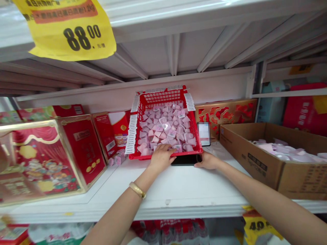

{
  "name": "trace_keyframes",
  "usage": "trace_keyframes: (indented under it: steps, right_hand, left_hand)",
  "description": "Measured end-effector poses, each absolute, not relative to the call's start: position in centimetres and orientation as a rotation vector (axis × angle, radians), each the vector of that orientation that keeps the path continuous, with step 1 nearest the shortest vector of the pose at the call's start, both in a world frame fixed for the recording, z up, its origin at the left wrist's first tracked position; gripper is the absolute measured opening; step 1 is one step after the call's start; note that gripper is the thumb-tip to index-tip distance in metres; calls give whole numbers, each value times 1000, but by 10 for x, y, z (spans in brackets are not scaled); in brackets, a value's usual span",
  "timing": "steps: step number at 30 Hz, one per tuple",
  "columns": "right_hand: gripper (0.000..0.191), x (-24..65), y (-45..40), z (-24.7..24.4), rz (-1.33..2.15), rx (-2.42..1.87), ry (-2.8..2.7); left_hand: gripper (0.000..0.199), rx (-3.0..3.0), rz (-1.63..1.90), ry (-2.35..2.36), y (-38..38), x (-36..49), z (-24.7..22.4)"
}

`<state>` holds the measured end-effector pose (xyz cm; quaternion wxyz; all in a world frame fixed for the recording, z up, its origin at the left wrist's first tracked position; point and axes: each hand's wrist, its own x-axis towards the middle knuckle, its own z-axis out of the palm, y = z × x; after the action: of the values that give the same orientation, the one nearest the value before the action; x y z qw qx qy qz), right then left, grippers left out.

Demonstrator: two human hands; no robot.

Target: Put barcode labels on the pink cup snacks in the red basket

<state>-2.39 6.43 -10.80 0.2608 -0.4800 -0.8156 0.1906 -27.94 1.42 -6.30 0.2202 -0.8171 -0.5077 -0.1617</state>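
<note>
A red plastic basket (pixel 135 157) full of small pale-purple and pink packaged cups (pixel 163 126) sits on the white shelf, its back higher than its front. Paper strips with barcodes (pixel 131 134) hang over its rim. My left hand (pixel 163 157), with a gold bracelet on the wrist, is closed over the basket's front rim, thumb to the right. Below that rim lies a flat black object (pixel 185 160), partly hidden by the basket. My right hand (pixel 208 161) is at the object's right end, beside the basket's front corner, with its fingers bent and partly hidden.
Red and gold gift boxes (pixel 81 149) stand on the left. An open cardboard box (pixel 251 163) with more purple packs is on the right. Behind my right hand leans a phone-like device (pixel 204 134). A yellow price tag (pixel 74 30) hangs from the shelf above; bottles (pixel 176 233) stand below.
</note>
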Motion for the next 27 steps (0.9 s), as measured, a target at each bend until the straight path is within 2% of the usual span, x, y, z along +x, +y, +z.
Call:
trace_keyframes:
  steps: [9, 14, 18, 22, 27]
  right_hand:
    - [72, -1, 22, -95, 250, -1661, -2277]
    - [68, 30, -14, -91, 147, -1864, -2141]
    - [69, 26, 2, -69, 207, -1688, -2007]
    - [50, -15, 66, -34, 453, -1391, -1765]
    - [39, -61, 127, -20, 584, -1180, -1569]
  left_hand:
    - [32, -2255, -455, -1424, 12, -279, -63]
    - [23, -2282, -365, -1479, 12, -275, -59]
    - [22, -2247, -288, -1566, 11, -270, -57]
    - [28, -2217, -237, -1623, 8, -267, -57]
    - [32, -2205, -225, -1658, 6, -267, -58]
